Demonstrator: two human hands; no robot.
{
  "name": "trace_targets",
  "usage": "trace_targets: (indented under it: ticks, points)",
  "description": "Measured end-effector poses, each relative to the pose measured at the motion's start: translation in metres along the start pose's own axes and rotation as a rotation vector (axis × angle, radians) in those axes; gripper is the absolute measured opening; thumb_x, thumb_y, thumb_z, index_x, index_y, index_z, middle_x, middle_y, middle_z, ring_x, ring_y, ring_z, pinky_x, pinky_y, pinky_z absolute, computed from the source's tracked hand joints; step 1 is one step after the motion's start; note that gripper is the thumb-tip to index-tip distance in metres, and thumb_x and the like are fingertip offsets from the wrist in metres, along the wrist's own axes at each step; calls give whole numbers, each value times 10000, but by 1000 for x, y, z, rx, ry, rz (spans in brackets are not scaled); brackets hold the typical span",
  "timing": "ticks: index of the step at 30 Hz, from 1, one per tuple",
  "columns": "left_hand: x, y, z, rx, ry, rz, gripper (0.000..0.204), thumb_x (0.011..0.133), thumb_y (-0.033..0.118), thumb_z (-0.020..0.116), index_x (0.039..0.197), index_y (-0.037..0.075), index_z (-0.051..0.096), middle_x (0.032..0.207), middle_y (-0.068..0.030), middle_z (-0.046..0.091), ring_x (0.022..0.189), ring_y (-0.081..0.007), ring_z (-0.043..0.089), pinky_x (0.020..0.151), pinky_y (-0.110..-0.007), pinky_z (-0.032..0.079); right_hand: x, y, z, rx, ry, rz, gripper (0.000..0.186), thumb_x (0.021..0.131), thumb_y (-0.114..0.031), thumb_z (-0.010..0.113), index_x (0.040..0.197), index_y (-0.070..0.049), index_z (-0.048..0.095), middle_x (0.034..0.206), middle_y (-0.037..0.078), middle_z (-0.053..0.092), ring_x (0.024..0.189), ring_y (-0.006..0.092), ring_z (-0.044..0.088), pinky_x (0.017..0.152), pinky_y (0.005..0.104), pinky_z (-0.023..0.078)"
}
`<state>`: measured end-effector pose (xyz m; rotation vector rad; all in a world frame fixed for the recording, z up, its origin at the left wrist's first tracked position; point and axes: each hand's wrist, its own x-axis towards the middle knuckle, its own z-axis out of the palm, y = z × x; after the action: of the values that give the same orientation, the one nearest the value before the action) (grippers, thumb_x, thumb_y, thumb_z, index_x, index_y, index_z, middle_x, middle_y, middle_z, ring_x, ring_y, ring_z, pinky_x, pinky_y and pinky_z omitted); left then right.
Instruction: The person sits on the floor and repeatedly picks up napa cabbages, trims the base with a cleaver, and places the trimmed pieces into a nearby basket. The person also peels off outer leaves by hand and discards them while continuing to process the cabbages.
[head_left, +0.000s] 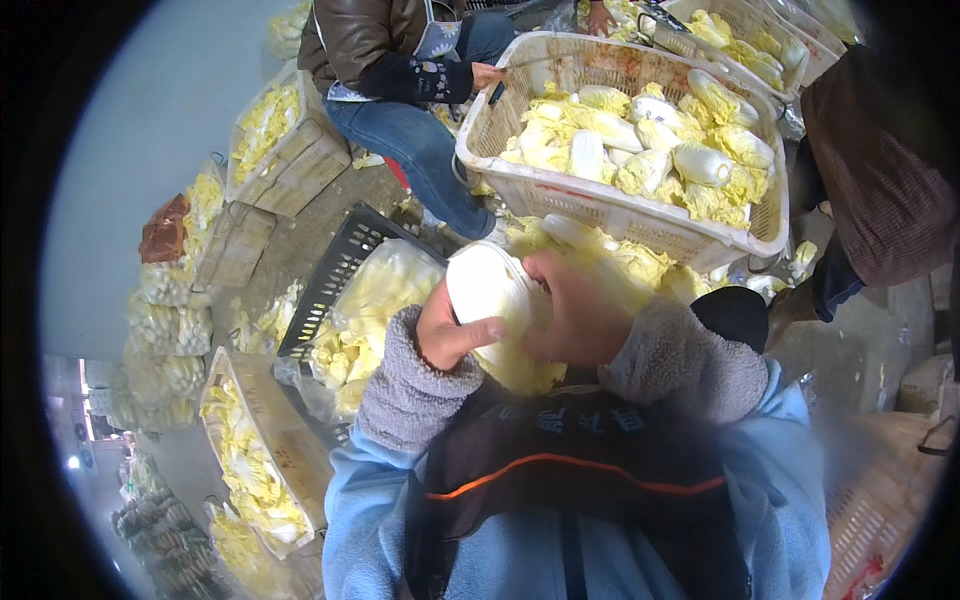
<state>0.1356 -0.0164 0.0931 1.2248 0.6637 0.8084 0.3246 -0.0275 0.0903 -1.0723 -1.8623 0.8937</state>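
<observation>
My left hand (455, 335) is closed round a pale napa cabbage (485, 285), its white rounded end turned up. My right hand (575, 310), blurred, is on the same cabbage at its right side, fingers curled against it. Below and behind the hands, more yellow cabbage leaves (650, 265) lie in front of a large white crate (615, 210). To the left, a black slotted crate (310, 300) holds yellow leaves and a clear plastic bag (385, 290).
A co-worker (395, 110) sits at the upper left of the white crate; another person (870, 170) is at right. Leaf-filled crates (275, 150) line the left, with bagged vegetables (170, 330) beside them. An empty-looking crate edge (870, 490) shows lower right.
</observation>
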Motion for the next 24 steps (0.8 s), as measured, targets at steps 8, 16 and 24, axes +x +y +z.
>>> trace_targets:
  ticks: [8,16,24]
  points:
    - [23,27,-4,156,85,121,561,611,83,566,1147,-12,432,1033,-86,554,961,-173,533,865,-298,403,38,-3,-12,-277,261,-381,309,589,-67,587,888,-29,521,748,136,553,702,339,557,613,404,451]
    - [43,28,-12,302,138,149,515,612,17,511,1125,-15,471,1020,-77,580,972,-175,552,883,-291,408,42,-2,-20,-476,247,-377,288,613,-92,614,890,-29,566,766,110,565,710,300,571,607,387,464]
    - [57,26,-16,332,166,240,529,591,-27,497,1119,-23,491,999,-80,591,965,-173,560,876,-289,418,55,-17,-33,-496,490,-274,174,598,-21,618,771,-33,601,679,115,573,605,272,579,547,341,476]
